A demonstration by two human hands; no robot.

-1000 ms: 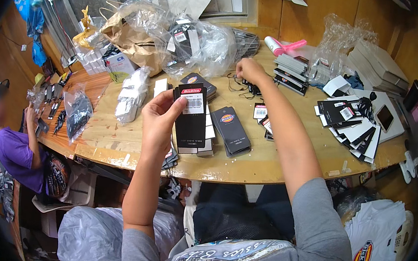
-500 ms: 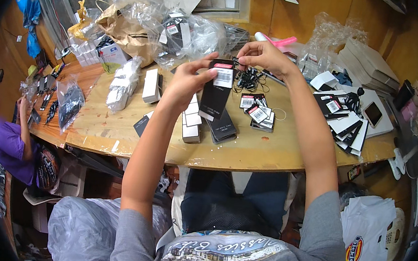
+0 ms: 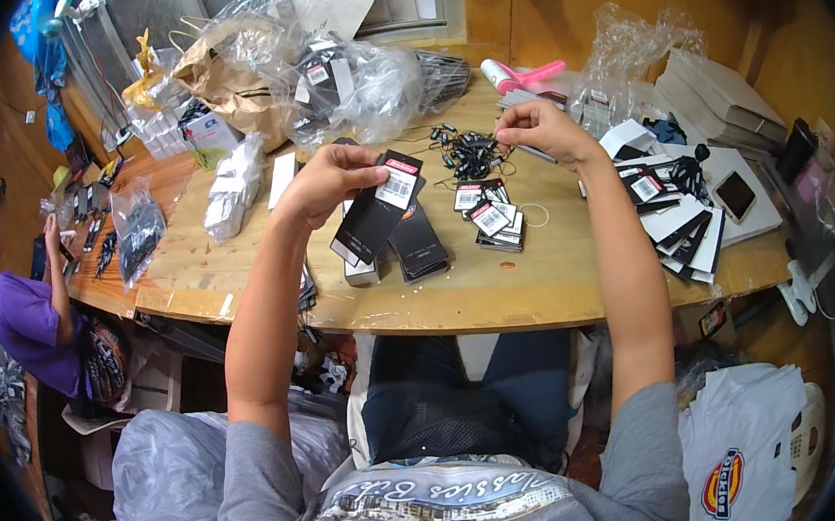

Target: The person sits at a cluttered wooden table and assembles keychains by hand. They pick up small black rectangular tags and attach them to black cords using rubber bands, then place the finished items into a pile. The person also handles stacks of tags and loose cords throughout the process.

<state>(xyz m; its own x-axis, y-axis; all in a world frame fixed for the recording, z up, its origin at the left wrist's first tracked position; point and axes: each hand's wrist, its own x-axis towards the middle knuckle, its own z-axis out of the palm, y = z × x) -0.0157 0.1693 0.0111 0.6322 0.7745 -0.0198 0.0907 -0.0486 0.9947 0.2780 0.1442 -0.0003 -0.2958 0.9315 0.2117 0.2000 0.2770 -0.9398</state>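
Between thumb and fingers, my left hand (image 3: 340,183) grips a black hang tag (image 3: 369,226) with a white barcode sticker near its top. The tag hangs tilted above a stack of black tags (image 3: 421,246) on the table. My right hand (image 3: 550,136) is raised beside a tangled pile of black tag strings (image 3: 470,153). Its thumb and forefinger are pinched together; whatever they hold is too small to make out. Just below the pile lie several stickered black tags (image 3: 492,217), some overlapping, with a thin pale loop (image 3: 534,215) beside them.
Clear plastic bags (image 3: 369,85) and a brown paper bag (image 3: 234,82) crowd the table's back left. To the right, fanned tags (image 3: 678,220) lie next to a phone (image 3: 734,199). A pink-handled tool (image 3: 536,74) rests at the back. At far left sits another person (image 3: 30,319) in purple.
My right hand has moved away from the tag's top, out to the right beside the string pile. My left hand has shifted left and lower, still gripping the tag. The view has turned slightly.
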